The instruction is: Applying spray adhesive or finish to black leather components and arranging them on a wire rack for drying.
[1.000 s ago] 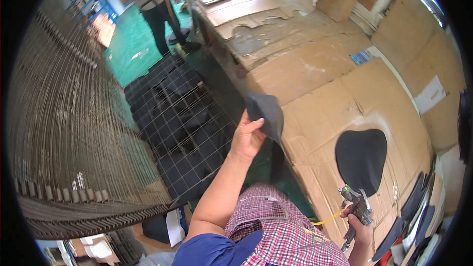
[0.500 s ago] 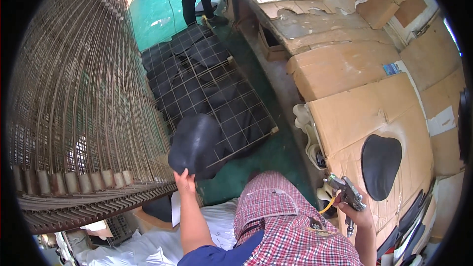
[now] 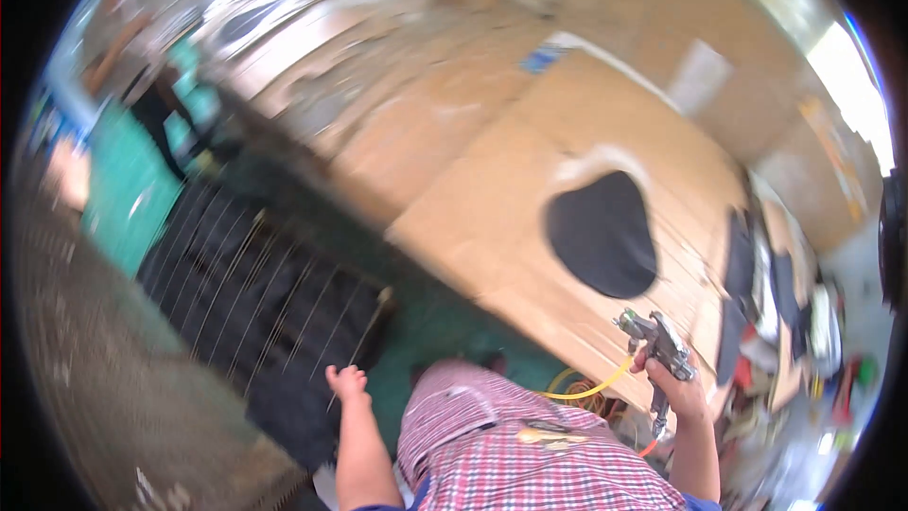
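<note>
My right hand (image 3: 683,390) grips a metal spray gun (image 3: 665,348) with a yellow hose (image 3: 596,392) attached, held over the near edge of the cardboard-covered table (image 3: 492,227). A rounded black sheet piece (image 3: 605,235) lies flat on that cardboard, beyond the gun. My left hand (image 3: 348,382) is raised beside the near end of a wire-grid rack (image 3: 274,274), fingers apart and nothing in them. Black pieces (image 3: 293,412) lie on the rack below and left of this hand; motion blur hides their outlines.
A tall wire rack (image 3: 123,360) is smeared along the left side. More black pieces (image 3: 738,255) lean at the table's right end. A person (image 3: 132,57) stands at the far left on the green floor (image 3: 132,199). A coiled orange hose (image 3: 591,402) lies under the table edge.
My left hand has let go of the black piece it held over the wire-grid rack. The view has swung right, toward the table. The spray gun stays in my right hand.
</note>
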The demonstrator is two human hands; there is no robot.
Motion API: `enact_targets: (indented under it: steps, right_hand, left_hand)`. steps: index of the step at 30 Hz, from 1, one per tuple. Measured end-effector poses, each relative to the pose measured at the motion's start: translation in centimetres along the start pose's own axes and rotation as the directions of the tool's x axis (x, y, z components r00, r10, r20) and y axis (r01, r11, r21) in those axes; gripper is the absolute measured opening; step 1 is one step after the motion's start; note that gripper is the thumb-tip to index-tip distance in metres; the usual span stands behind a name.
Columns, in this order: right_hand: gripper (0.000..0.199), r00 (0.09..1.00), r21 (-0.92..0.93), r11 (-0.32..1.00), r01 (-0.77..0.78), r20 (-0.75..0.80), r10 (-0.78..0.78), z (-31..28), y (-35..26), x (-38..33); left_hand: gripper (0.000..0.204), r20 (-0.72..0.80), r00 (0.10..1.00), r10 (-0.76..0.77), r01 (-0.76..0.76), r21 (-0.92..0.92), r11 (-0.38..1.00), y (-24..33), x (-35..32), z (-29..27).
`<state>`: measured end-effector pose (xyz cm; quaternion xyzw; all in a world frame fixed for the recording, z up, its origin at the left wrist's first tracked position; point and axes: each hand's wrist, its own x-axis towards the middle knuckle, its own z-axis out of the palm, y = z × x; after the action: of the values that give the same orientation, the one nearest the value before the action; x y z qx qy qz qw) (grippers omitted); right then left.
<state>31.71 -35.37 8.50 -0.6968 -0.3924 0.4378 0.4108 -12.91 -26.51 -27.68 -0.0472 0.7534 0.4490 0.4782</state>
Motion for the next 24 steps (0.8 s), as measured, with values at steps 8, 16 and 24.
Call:
enact_targets:
  steps: [8, 16, 24]
  right_hand:
    - [0.046, 0.948, 0.192, 0.979, 0.066, -0.318, -0.002, -7.3, 5.1, -5.7]
    - [0.051, 0.797, 0.109, 0.994, 0.019, -0.601, 0.051, -8.8, 5.5, -8.6]
    - [0.051, 0.956, 0.335, 0.932, 0.135, -0.291, -0.034, -7.0, 5.8, -7.6]
  left_hand:
    - [0.056, 0.369, 0.847, 0.383, -0.420, 0.022, 0.907, 7.0, -3.0, 19.0]
    - [0.046, 0.583, 0.693, 0.424, -0.551, 0.049, 0.833, 5.0, -9.2, 27.7]
    - [0.035, 0.664, 0.591, 0.458, -0.670, 0.088, 0.737, 2.1, -8.0, 32.4]
